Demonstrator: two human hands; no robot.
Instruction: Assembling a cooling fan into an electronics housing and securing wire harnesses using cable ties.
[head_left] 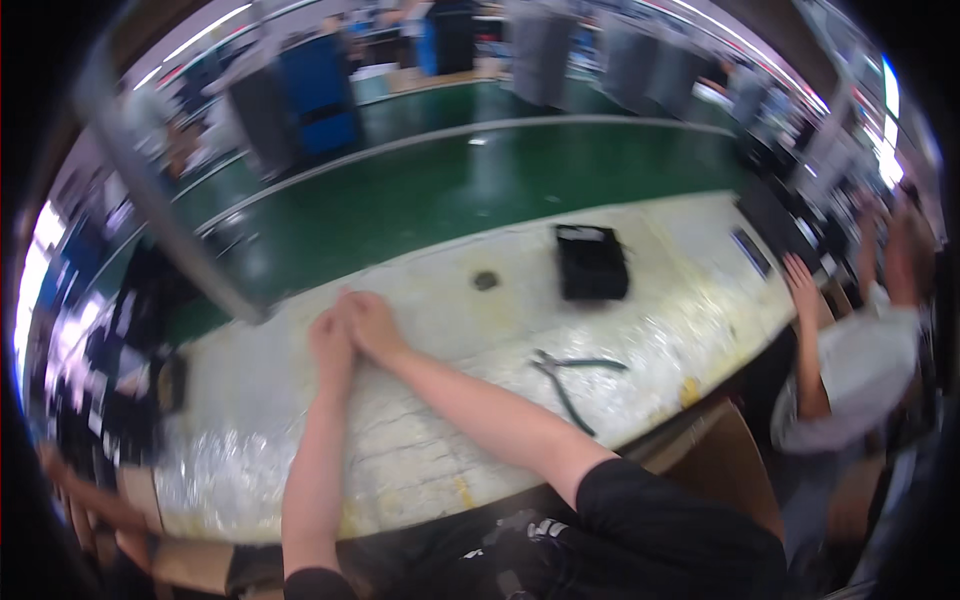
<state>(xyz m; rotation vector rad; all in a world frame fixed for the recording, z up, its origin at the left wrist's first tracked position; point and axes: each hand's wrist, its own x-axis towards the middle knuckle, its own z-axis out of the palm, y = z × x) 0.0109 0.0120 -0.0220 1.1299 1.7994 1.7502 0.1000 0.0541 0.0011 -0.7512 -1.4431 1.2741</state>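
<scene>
from my remote post i am seeing a brown carton point(728, 462) standing by the table point(690, 225)'s near edge, its contents not showing clearly. the left hand point(332, 340) and right hand point(372, 325) are meeting above the pale top; i cannot tell whether they are clamping anything. rightward, a roundish dark piece point(485, 280), a squarish black bundle point(592, 264) and green-handled pliers point(549, 367), spread wide, are lying on the table.
</scene>
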